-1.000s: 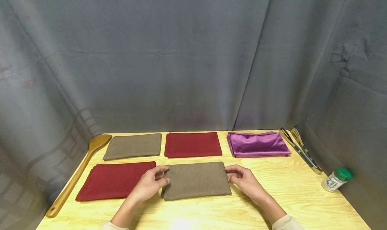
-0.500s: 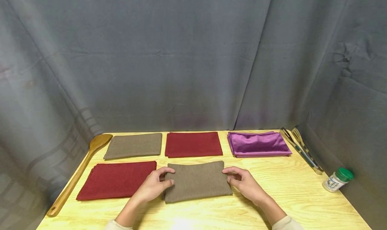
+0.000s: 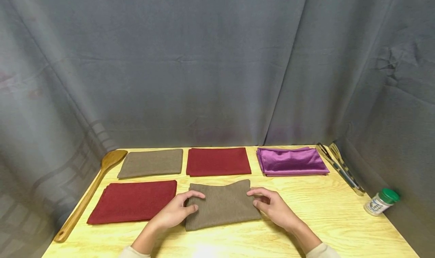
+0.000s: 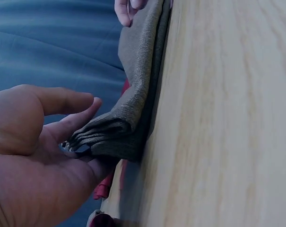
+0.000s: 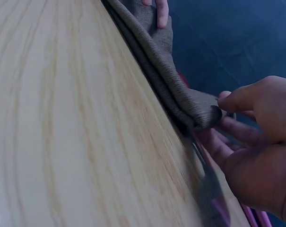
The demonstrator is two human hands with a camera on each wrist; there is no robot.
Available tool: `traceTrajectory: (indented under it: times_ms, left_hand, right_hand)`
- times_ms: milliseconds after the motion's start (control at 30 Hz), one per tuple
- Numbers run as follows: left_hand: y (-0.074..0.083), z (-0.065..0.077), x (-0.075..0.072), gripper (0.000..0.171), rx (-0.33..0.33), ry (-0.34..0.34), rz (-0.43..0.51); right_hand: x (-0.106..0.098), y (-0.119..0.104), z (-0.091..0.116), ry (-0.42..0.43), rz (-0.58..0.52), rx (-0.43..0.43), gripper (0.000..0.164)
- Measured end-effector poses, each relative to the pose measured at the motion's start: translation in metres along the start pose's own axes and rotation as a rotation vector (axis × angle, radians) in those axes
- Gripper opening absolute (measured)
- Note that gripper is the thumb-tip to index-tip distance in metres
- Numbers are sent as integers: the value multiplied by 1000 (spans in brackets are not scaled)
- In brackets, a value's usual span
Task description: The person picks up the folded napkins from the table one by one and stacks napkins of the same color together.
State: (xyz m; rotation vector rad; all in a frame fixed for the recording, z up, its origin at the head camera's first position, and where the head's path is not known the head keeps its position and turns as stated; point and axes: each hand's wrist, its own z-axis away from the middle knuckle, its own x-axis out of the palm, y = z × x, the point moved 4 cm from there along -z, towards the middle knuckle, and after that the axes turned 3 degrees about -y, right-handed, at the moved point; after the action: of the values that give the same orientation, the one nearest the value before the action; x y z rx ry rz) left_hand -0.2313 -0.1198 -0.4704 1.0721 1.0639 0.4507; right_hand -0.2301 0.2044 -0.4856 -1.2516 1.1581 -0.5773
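- My sleeves enter at the bottom edge, where the frame cuts them off.
- My left hand, low centre, holds the left end of a folded grey-brown cloth, thumb and forefinger parted over its top; the other fingers disappear under its edge.
- My right hand, right of centre, grips the opposite end between a bent thumb and fingers, the lower fingertips partly hidden beneath.
- The cloth lies low in the centre of the frame, its far edge dipping mid-length; deep shadow in both wrist views obscures its underside.
- A near red cloth lies lower left, its right end close behind my left hand.
- A wooden spoon slants along the left edge of the table; at lower right stands a green-lidded jar, its label too small to read.
- Beyond lie a second grey-brown cloth, a far red cloth, a purple cloth and dark-handled utensils, overlapping and hard to separate.
- Grey curtains fill the upper frame.
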Motion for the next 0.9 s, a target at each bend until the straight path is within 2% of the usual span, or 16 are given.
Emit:
traceTrajectory:
  times_ms: [200,367,533,767,900]
  left_hand:
    - [-2,0,1,32,0,-7,26]
    - [-4,-2,1,35,-6,-3,-6]
    - [-4,-2,-3,37,14,21,-45]
    - [-2,2,-10,31,17,60,-74]
    - [-3,2,-13,28,12,66,-46]
  right_hand:
    - [3,4,0,-4,-29,55,30]
    - [1,5,1,-9,-62,74,32]
    - [-3,7,0,-4,-96,97,35]
    - [-4,4,0,-6,-108,98,36]
    - [-6,1,1,22,-109,92,36]
